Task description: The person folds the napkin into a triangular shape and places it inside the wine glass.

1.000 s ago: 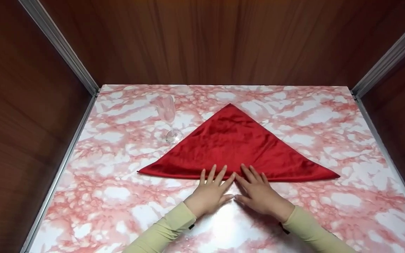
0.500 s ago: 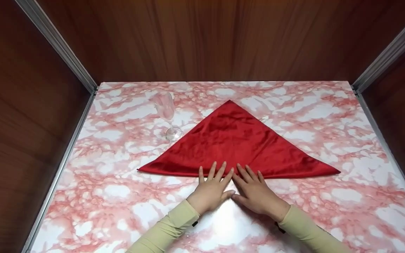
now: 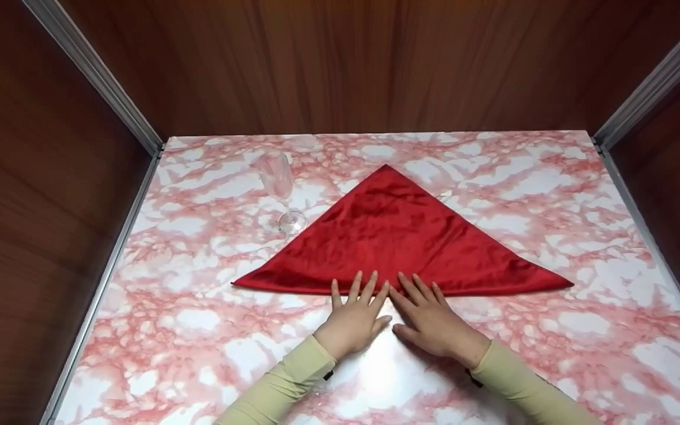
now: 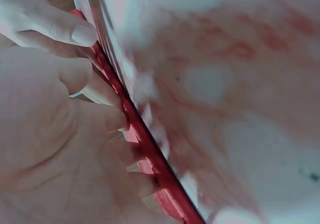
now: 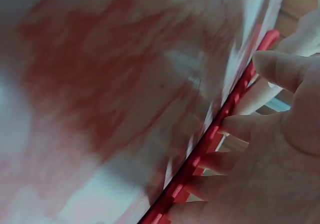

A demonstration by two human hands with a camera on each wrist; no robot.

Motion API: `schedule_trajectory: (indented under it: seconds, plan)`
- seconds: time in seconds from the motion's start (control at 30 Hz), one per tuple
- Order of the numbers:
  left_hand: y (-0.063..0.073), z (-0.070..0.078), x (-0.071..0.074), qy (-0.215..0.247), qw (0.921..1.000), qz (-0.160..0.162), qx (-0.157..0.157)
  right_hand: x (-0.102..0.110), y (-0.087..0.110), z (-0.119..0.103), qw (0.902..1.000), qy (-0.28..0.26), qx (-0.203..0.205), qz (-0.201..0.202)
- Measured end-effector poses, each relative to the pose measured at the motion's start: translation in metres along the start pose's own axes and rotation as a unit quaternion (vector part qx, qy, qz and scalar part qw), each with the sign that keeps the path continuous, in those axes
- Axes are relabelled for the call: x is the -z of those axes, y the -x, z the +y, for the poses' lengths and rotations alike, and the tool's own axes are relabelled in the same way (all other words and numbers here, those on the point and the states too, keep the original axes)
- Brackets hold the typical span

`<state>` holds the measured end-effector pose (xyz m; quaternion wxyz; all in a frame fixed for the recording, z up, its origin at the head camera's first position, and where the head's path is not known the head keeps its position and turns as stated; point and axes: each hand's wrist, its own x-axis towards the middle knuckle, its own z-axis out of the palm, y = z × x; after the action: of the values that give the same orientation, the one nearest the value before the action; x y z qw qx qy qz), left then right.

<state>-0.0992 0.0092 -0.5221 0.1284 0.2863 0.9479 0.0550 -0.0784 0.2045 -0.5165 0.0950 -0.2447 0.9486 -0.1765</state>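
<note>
A shiny red cloth (image 3: 393,236), folded into a triangle, lies on the table with its point away from me and its long folded edge towards me. My left hand (image 3: 353,324) rests with straight, spread fingers on that near edge, just left of its middle. Beside it my right hand (image 3: 434,324) lies the same way, right of the middle. The two index fingertips almost meet on the cloth, and the thumbs point at each other. Both wrist views show the red folded edge (image 4: 150,139) under the fingertips, and neither hand grips it.
A clear stemmed glass (image 3: 278,180) is left of the cloth, its round foot by the cloth's left slanted edge. The table (image 3: 582,324) has a red and white marbled top. Brown wood panels (image 3: 340,65) with metal corner rails (image 3: 104,77) enclose it at the back and sides.
The head view has tilted slightly, so everything sits a little higher in it. The thumbs have drawn slightly apart. Cloth and glass keep their places on the table.
</note>
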Motion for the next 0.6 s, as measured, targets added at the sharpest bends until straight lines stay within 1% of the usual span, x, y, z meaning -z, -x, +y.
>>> schedule_trajectory:
  seconds: [0.27, 0.4, 0.6]
  plan:
    - [0.004, -0.009, -0.004, 0.006, 1.0, 0.006, 0.001, 0.003, 0.004, 0.008, 0.9999, -0.006, -0.009, -0.004]
    - [0.008, -0.018, -0.003, 0.017, 0.9998, 0.014, 0.002, 0.004, 0.008, 0.014, 0.9998, -0.007, -0.014, -0.01]
    - [0.015, -0.034, -0.003, 0.035, 0.9989, 0.028, 0.013, 0.008, 0.017, 0.023, 0.9998, -0.01, -0.017, 0.002]
